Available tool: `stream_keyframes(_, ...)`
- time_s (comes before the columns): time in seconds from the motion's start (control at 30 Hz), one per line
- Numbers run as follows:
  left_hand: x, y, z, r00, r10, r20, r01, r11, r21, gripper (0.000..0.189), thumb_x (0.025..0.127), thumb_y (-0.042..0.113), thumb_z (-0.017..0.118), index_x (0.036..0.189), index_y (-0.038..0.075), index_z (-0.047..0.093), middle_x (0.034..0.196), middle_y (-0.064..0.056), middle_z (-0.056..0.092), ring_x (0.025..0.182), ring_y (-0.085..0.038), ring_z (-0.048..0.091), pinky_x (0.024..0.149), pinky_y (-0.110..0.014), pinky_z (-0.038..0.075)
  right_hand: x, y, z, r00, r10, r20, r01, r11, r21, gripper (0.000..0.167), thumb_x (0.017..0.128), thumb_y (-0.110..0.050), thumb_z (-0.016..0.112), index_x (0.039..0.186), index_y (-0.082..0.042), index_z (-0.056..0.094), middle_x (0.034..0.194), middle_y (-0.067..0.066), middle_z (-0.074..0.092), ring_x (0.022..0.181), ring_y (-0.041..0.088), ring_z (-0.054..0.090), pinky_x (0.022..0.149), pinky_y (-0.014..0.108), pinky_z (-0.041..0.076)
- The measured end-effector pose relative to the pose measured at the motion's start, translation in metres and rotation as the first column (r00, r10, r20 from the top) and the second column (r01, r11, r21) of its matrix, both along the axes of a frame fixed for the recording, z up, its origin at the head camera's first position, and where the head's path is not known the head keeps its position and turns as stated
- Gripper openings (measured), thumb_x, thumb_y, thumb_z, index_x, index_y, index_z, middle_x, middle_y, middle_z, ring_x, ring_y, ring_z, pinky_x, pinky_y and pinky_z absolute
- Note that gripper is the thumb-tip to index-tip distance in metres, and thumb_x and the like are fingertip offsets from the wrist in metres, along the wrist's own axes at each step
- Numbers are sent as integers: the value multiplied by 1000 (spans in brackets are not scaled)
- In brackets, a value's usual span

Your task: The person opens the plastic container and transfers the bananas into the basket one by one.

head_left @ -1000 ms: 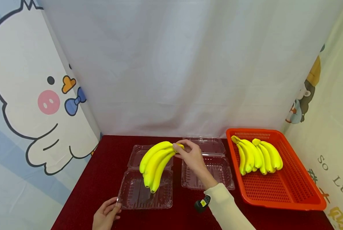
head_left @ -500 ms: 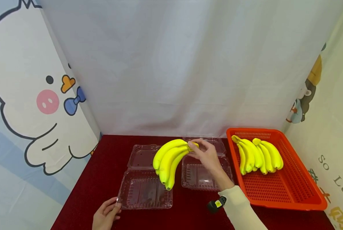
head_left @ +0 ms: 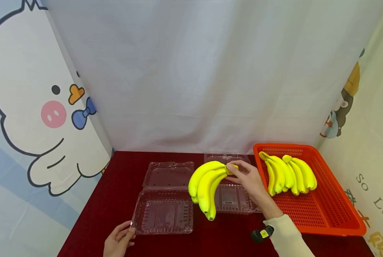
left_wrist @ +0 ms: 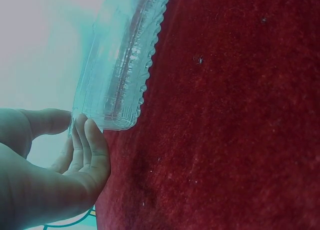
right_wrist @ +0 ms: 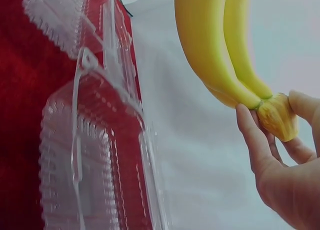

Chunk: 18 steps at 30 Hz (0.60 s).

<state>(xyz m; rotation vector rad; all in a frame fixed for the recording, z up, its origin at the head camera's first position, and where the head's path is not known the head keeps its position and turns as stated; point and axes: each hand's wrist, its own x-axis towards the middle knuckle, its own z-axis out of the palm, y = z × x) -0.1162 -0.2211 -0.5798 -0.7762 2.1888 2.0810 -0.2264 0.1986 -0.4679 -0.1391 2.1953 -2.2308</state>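
Observation:
My right hand (head_left: 247,178) grips a bunch of bananas (head_left: 207,184) by its stem, holding it in the air so the fruit hangs to the left. In the right wrist view the fingertips pinch the stem (right_wrist: 277,117). The bunch hangs between two open clear plastic boxes, partly covering the right clear box (head_left: 231,200). At the near left corner of the left clear box (head_left: 165,212), my left hand (head_left: 118,239) pinches the rim between thumb and fingers, as the left wrist view also shows. Both lids lie folded back, away from me.
A red basket (head_left: 329,214) stands at the right, with two banana bunches (head_left: 287,175) side by side in its far part. Dark red cloth (head_left: 114,192) covers the table. A white curtain (head_left: 191,78) closes off the back, with printed curtains at both sides.
My right hand has carried the banana bunch to the right, from above the left clear box to between the two boxes. My left hand stays on the left box's corner.

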Motion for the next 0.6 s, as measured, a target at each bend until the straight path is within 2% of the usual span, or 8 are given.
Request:
stream_keyframes(0.23,0,1,0,1000,-9,0,9,1000,-3,54,98,14,71,141,-10,49,92,1,72,76,-9,66,66,-27,59,11,29,-4,1000,-3,14,2,999,49,43,103,-25,65,128,10,61,119,16,62,99,20,73,91,47,58)
stream_keyframes(0.6,-1,2,-1,1000,1,-3,-1,1000,8,53,98,13,71,140,-10,51,90,2,73,75,-7,67,66,-26,59,24,59,-5,995,-72,65,64,992,107,50,103,-33,64,134,6,58,125,15,58,101,15,72,91,37,59)
